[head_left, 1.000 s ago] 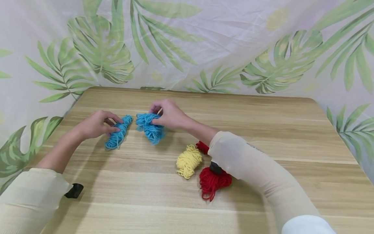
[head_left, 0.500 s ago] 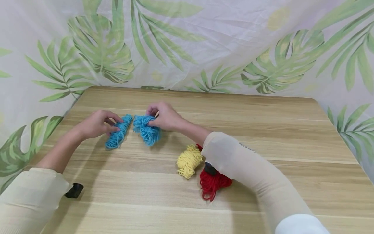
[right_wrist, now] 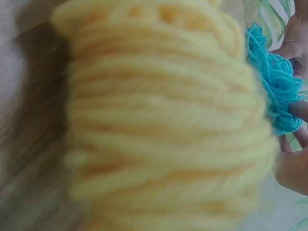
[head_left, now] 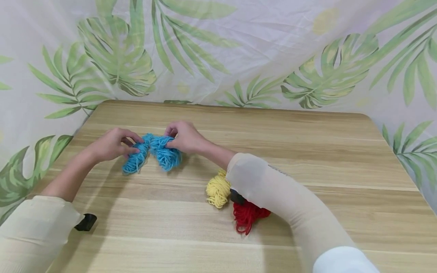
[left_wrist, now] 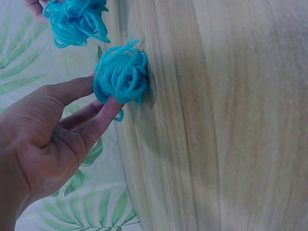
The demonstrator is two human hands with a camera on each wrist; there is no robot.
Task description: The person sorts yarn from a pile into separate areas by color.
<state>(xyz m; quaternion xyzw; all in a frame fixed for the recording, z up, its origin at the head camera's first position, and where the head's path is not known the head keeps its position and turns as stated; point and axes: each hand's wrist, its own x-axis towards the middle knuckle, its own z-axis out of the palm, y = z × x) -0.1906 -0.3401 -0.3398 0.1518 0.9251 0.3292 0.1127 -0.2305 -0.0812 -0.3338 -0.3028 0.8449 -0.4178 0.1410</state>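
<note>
My left hand [head_left: 110, 145] pinches a long blue yarn bundle [head_left: 134, 163] at the left of the table, thumb on one side and fingers on the other. In the left wrist view this bundle [left_wrist: 120, 77] rests against the wood. Just right of it, my right hand [head_left: 186, 138] grips a looser blue yarn bundle [head_left: 168, 157] by its upper part. The two bundles look side by side in the head view, but a small gap shows between them in the left wrist view.
Nearer the middle lies a yellow yarn bundle [head_left: 217, 190], partly behind the right sleeve [head_left: 266, 185]; it fills much of the right wrist view. A red yarn bundle [head_left: 248, 216] sits under the right forearm. Behind the wooden table [head_left: 307, 136] hangs a leaf-print cloth [head_left: 259, 45].
My right hand has moved left with its blue yarn bundle, bringing it up beside the other. The right sleeve now covers the small red piece behind the yellow bundle. My left hand stays put.
</note>
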